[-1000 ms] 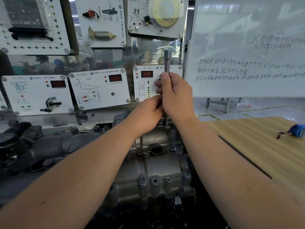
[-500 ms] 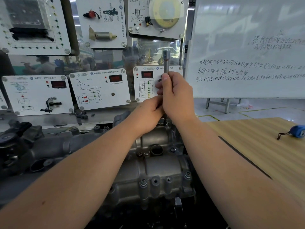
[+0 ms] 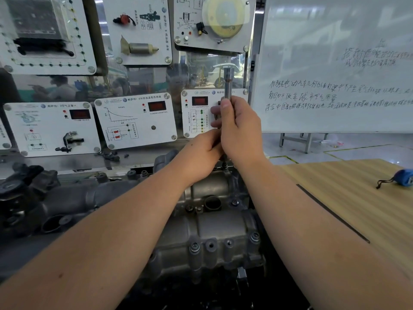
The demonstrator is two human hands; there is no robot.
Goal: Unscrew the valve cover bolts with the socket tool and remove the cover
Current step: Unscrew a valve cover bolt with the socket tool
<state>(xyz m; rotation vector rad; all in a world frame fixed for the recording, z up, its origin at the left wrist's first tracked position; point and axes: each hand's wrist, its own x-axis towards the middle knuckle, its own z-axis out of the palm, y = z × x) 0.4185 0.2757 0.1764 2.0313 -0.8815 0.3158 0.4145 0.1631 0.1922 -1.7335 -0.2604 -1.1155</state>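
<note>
Socket tool: we see a slim steel shaft [image 3: 228, 85] standing upright over the far end of the valve cover, its top sticking out above the fist.
Valve cover: grey cast metal [image 3: 214, 233], bolts along its near edge, lying in front of us.
Right hand: our right hand [image 3: 240, 128] wraps the shaft, thumb up.
Left hand: our left hand [image 3: 201, 153] clasps the shaft just below, touching the right.
Surface: a wooden table [image 3: 357, 198] at right bears a blue tape measure [image 3: 403, 178].
Room: sensor panels [image 3: 136, 120] and a whiteboard [image 3: 335, 63] behind.

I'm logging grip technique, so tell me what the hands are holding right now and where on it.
Both grip the socket tool: right hand round its middle shaft, left hand just below it.
</note>
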